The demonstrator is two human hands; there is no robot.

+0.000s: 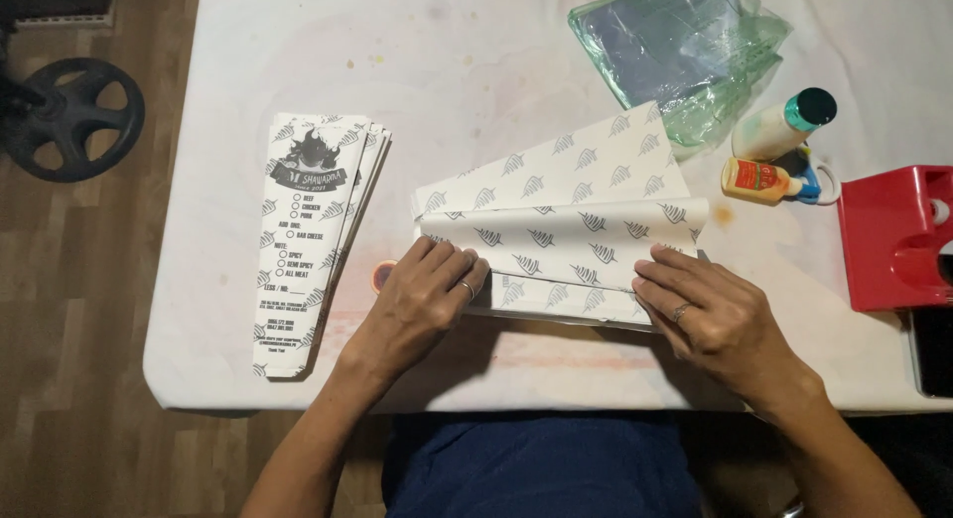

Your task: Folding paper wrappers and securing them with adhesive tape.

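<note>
My left hand (pixel 425 290) lies palm down on the near left end of a stack of patterned paper sheets (pixel 566 225), fingers (pixel 452 260) spread a little and pressing flat on the paper, gripping nothing as far as I can see; there is a ring on one finger. My right hand (pixel 710 315) rests on the right end of the same stack, its fingertips (pixel 660 265) bent down onto the edge of the top sheet where that sheet is folded back over itself, so it is pressing or lightly pinching the paper rather than closed around it. The sheets are white with a repeated small dark leaf-like print, and they sit in the middle of the white surface (pixel 476 71), fanned out towards the far right. Just beside my left hand, half hidden under the wrist, a small round orange-rimmed thing (pixel 383 275) peeks out. To the left, well apart from the sheets, lies a pile of long narrow printed paper bags (pixel 313 240), stacked lengthwise. At the far side is a crumpled clear greenish plastic bag (pixel 685 52), and near it two small bottles lying on their sides, a white one with a teal cap (pixel 784 124) and a smaller orange-labelled one (pixel 759 180). A red plastic holder (pixel 888 238) stands at the right edge. On the wooden floor to the left lies a black weight plate (pixel 71 119).
</note>
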